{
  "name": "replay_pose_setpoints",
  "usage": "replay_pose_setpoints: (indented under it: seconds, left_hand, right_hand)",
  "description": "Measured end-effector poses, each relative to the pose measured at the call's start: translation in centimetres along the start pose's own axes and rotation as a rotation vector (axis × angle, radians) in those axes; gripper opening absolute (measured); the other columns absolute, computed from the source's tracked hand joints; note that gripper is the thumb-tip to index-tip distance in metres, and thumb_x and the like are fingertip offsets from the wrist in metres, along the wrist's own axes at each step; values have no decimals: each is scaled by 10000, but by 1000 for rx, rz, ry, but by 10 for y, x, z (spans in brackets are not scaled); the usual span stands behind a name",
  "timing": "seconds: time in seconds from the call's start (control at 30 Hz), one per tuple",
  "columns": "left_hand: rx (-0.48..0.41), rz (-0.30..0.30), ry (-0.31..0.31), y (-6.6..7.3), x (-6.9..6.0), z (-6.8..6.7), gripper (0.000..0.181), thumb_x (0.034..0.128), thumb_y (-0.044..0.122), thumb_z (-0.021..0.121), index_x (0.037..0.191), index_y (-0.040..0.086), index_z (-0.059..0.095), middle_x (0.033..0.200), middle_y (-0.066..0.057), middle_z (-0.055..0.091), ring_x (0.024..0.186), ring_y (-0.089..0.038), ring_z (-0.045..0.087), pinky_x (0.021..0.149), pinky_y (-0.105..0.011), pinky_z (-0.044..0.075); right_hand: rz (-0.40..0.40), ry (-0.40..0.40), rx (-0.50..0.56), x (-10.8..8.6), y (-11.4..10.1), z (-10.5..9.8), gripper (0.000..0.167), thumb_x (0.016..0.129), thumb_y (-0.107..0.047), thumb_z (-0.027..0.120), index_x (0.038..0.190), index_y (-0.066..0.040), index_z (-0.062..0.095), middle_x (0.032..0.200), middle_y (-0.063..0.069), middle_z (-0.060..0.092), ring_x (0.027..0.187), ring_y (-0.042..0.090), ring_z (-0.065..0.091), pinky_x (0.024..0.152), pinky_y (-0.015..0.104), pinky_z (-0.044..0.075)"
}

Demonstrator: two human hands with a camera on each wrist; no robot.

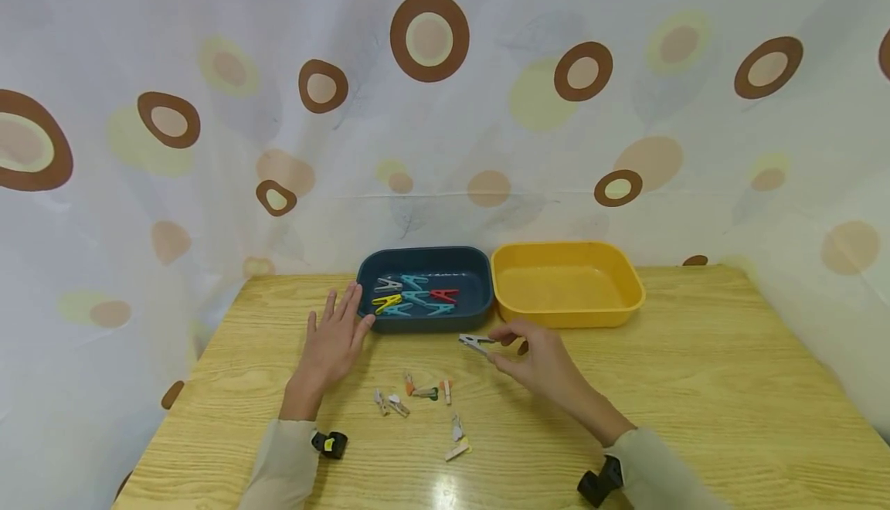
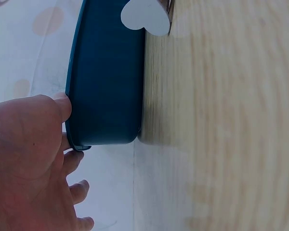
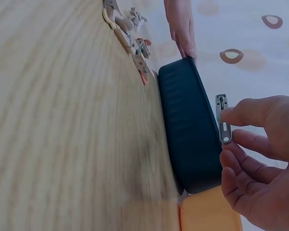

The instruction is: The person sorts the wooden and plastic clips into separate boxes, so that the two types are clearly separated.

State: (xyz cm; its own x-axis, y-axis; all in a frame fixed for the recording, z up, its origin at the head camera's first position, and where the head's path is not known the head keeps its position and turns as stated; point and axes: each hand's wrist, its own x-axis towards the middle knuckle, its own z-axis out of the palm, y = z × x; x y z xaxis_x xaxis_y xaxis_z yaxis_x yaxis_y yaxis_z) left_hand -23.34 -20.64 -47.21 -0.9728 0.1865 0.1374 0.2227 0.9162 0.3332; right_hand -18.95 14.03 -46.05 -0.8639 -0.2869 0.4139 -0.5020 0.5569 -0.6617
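Just in front of the near side of the dark blue tray [image 1: 424, 324], close to its right corner, the grey clip [image 3: 224, 130] is held above the table [image 1: 709, 394] by the right hand [image 1: 541, 361]. The fingers of this hand are bent and pinch the clip by its two spread legs, so its narrow end points away from them, to the left. Its long axis goes roughly along the near rim of the tray, not across it; I judge that this relation matters most. From the clip, the inside of the blue tray lies forward and to the left, and the yellow tray [image 1: 570, 319] lies forward and to the right. The right hand is clearly the nearer one. The left hand [image 1: 334, 345] is at the left end of the blue tray, with its fingers mostly straight and spread, its thumb touching the rim.
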Motion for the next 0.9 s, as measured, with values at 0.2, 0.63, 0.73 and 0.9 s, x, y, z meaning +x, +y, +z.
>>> replay_pose_setpoints:
  seconds: [0.2, 0.63, 0.73, 0.9]
  left_hand:
    - [8, -1, 1, 0, 0, 1, 661, 1126, 446, 323, 1650, 73, 171, 1712, -93, 131, 1556, -415, 81, 1157, -739, 77]
    - [7, 1, -4, -1, -1, 0, 666, 1126, 451, 318, 1652, 74, 160, 1713, -98, 128, 1561, -396, 56, 1158, -737, 80]
    - [-5, 3, -2, -1, 0, 0, 661, 1126, 445, 327, 1650, 74, 170, 1711, -102, 137, 1562, -389, 50, 1158, -738, 76]
    - [8, 3, 10, 0, 0, 0, 660, 1123, 443, 342, 1648, 75, 185, 1705, -115, 169, 1558, -400, 83, 1158, -737, 94]
  right_hand:
    - [1, 16, 0, 14, 3, 0, 236, 824, -76, 867, 1041, -77, 773, 992, 50, 734, 890, 220, 677, 704, 327, 561]
    - [2, 22, 76, 44, 6, 6, 239, 882, -119, 830, 1103, -61, 759, 1055, 87, 726, 896, 327, 655, 760, 477, 569]
    - [3, 28, 90, 50, 7, 7, 235, 878, -113, 832, 1095, -59, 759, 1033, 93, 723, 863, 318, 646, 746, 455, 564]
    - [1, 40, 82, 59, 11, 11, 250, 863, -109, 844, 1091, -49, 762, 1010, 93, 721, 843, 282, 631, 727, 390, 540]
